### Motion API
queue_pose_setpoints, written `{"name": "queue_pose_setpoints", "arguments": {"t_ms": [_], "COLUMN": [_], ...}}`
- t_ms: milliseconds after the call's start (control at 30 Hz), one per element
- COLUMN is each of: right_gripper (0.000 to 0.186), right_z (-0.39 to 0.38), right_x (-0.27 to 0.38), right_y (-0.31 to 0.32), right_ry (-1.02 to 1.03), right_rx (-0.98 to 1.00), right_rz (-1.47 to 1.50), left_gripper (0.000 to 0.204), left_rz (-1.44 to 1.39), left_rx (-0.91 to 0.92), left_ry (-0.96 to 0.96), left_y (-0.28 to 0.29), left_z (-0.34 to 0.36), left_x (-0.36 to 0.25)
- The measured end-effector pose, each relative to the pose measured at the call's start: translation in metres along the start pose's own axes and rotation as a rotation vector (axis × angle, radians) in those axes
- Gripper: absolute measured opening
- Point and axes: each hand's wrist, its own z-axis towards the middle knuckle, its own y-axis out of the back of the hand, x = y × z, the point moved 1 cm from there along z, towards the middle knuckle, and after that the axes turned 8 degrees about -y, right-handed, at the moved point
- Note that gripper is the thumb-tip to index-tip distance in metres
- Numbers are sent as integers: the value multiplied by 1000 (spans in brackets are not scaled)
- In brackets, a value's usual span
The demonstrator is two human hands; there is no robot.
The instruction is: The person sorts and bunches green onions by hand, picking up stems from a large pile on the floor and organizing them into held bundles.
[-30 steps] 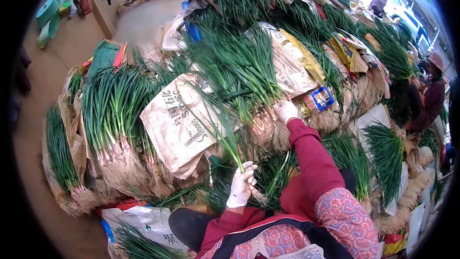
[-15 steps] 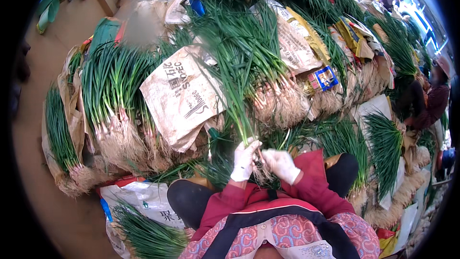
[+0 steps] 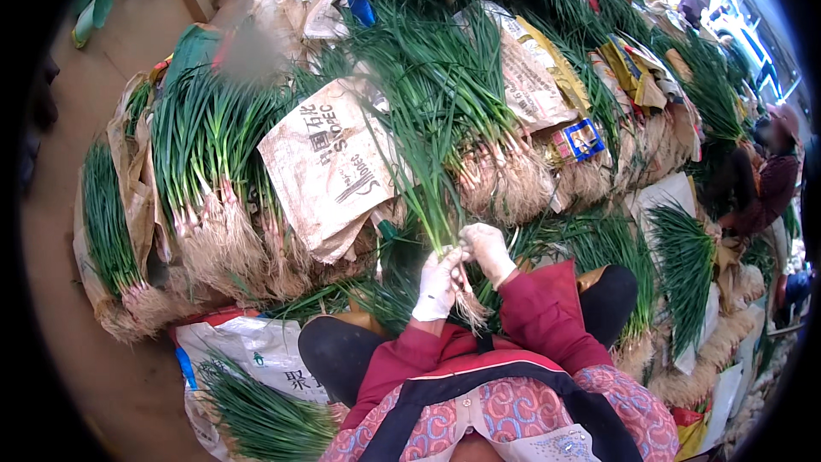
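Observation:
My white-gloved left hand point(image 3: 439, 282) is closed round a few spring onions point(image 3: 432, 218), their green leaves pointing away from me and their pale roots hanging below my fingers. Beside it, my white-gloved right hand point(image 3: 486, 250) has its fingers pinched on the same stalks, just right of my left hand. Beyond both hands lies a large bunch of spring onions point(image 3: 487, 171) with roots facing me. Left of that is a dirty cream sack point(image 3: 316, 192), with another rooted bunch point(image 3: 201, 171) farther left.
More bunches point(image 3: 680, 282) and folded sacks point(image 3: 629, 68) are piled around. A white woven sack point(image 3: 248, 342) with onion leaves lies at lower left. A co-worker point(image 3: 765, 188) sits at the right. Brown floor point(image 3: 98, 376) runs along the left, with green items point(image 3: 90, 0) at upper left.
My right hand came from the big bunch down to the stalks in my left hand, then rose slightly. My left hand moved slightly up. The view has tilted a little.

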Motion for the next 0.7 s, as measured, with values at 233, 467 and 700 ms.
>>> {"name": "queue_pose_setpoints", "arguments": {"t_ms": [233, 467, 700], "right_gripper": [30, 23, 21], "right_z": [7, -2, -5], "right_x": [-28, 39, 19], "right_y": [31, -11, -19], "right_ry": [137, -104, 55], "right_rx": [657, 303, 155], "right_rz": [-1539, -103, -171], "left_gripper": [26, 30, 17], "left_rz": [-138, -11, 115], "left_rx": [56, 78, -56], "left_ry": [7, 7, -68], "left_y": [-5, -4, -7], "left_z": [-16, -19, -10], "left_x": [-12, -12, -8]}}
